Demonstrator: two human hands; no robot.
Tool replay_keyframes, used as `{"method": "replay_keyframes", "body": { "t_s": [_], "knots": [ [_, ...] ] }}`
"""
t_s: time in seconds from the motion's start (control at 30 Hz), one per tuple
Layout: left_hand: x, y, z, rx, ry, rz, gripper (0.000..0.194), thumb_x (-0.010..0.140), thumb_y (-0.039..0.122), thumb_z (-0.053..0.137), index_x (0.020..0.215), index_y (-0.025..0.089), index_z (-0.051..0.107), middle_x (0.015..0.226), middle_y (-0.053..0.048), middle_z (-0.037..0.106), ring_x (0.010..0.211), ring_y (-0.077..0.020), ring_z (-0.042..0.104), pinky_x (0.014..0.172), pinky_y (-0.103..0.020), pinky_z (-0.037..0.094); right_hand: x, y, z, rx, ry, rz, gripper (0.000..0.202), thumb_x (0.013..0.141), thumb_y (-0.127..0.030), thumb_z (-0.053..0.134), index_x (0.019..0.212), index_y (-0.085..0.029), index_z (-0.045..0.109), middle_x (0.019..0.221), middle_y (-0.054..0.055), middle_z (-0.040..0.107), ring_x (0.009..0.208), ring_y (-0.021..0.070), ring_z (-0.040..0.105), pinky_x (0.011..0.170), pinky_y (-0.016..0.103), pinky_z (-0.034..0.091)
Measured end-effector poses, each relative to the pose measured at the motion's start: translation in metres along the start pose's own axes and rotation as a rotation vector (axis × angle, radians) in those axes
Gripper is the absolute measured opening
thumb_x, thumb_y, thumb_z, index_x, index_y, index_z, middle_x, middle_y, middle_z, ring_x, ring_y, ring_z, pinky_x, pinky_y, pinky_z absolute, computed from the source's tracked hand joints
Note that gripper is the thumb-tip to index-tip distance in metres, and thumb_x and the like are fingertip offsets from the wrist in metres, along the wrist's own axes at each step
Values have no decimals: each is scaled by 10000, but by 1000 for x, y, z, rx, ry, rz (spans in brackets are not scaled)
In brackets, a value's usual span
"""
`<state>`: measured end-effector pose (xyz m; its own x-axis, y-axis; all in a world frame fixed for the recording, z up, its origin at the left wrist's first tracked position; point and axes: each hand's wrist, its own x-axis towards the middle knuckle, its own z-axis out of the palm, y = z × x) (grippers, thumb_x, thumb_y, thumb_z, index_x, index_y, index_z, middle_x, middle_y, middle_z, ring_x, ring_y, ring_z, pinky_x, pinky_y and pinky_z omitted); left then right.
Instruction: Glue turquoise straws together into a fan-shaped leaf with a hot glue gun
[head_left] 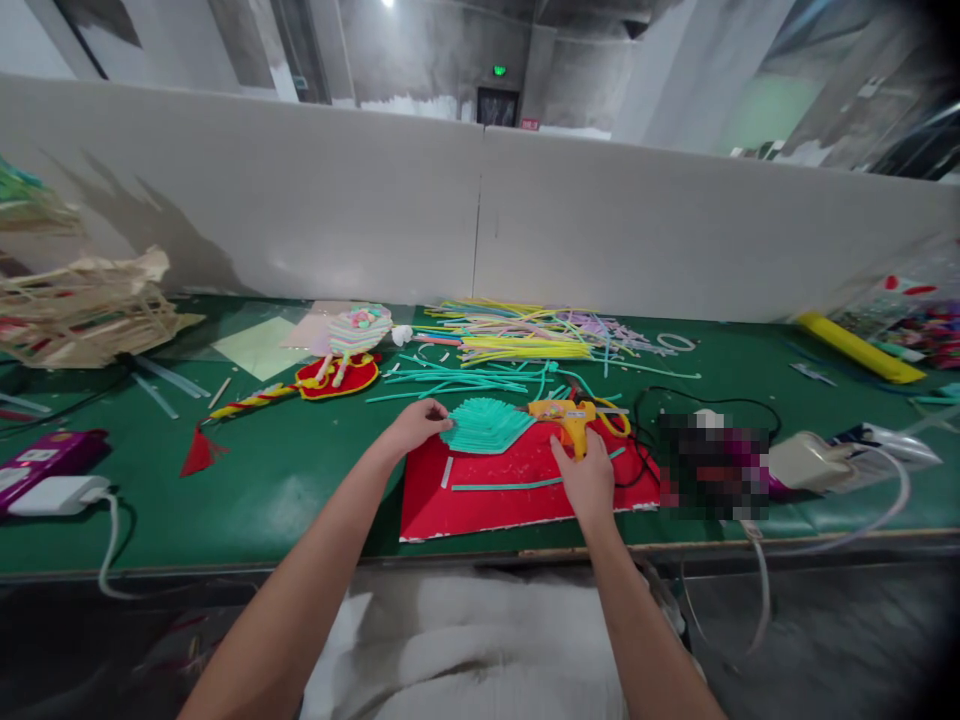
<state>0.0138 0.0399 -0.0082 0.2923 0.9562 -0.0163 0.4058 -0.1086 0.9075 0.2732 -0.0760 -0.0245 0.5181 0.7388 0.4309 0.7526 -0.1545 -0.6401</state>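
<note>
My left hand point(418, 424) pinches the left edge of a teal leaf-shaped piece point(489, 427) made of pipe cleaners laid side by side. My right hand point(589, 475) is wrapped round the handle of a yellow hot glue gun point(568, 416), whose nozzle points left at the piece's right tip. Whether the nozzle touches the piece I cannot tell. Below them is a red board point(487, 515) with a pale frayed edge. On it lie a loose teal pipe cleaner point(510, 487) and a short whitish strip point(447, 472).
Behind the board lie teal pipe cleaners point(457, 378) and a multicoloured heap point(525, 345). A striped fan-like craft point(360, 330) with a red tassel point(201, 452) is at left. Yellow-handled scissors point(615, 420) and a black cord sit right of the glue gun. A grey partition point(337, 210) stands behind.
</note>
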Motion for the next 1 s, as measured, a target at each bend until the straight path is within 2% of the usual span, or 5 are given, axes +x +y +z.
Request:
{"method": "replay_keyframes", "body": {
  "t_s": [0.27, 0.4, 0.5, 0.77, 1.0],
  "knots": [
    [7, 40, 15, -417, -124, -303, 289, 606, 368, 729, 779, 164, 620, 721, -36, 679, 657, -165, 640, 602, -277, 504, 0, -4, 6, 45, -12, 24, 487, 785, -511, 502, 1102, -143, 543, 998, 135, 604, 890, 249, 558, 744, 349, 438],
    [12, 33, 29, -341, -254, -204, 481, 497, 385, 814, 894, 153, 673, 875, -65, 714, 810, -226, 660, 725, -320, 515, -1, -4, 8, 39, -21, 19, 485, 792, -503, 498, 1107, -137, 541, 1001, 138, 597, 905, 248, 556, 751, 349, 443],
    [8, 26, 36, -256, -336, -104, 449, 535, 430, 796, 863, 145, 683, 869, -51, 712, 806, -218, 652, 727, -305, 512, -1, -3, 9, 65, 2, -2, 478, 785, -502, 508, 1098, -142, 546, 994, 133, 595, 904, 247, 548, 773, 359, 442],
    [-7, 27, 16, -647, -232, -276, 497, 599, 321, 803, 1043, 187, 625, 961, -52, 703, 758, -158, 665, 660, -244, 535, 3, -9, -6, 199, 39, -37, 445, 735, -483, 584, 1013, -136, 569, 921, 108, 611, 836, 228, 561, 764, 356, 463],
    [-5, 26, 11, -750, -260, -232, 522, 612, 265, 806, 1088, 193, 605, 893, -26, 710, 667, -121, 658, 597, -190, 531, 19, 0, -11, 124, 91, -252, 544, 700, -594, 604, 979, -128, 572, 858, 107, 614, 784, 231, 578, 728, 375, 489]
  ]
}}
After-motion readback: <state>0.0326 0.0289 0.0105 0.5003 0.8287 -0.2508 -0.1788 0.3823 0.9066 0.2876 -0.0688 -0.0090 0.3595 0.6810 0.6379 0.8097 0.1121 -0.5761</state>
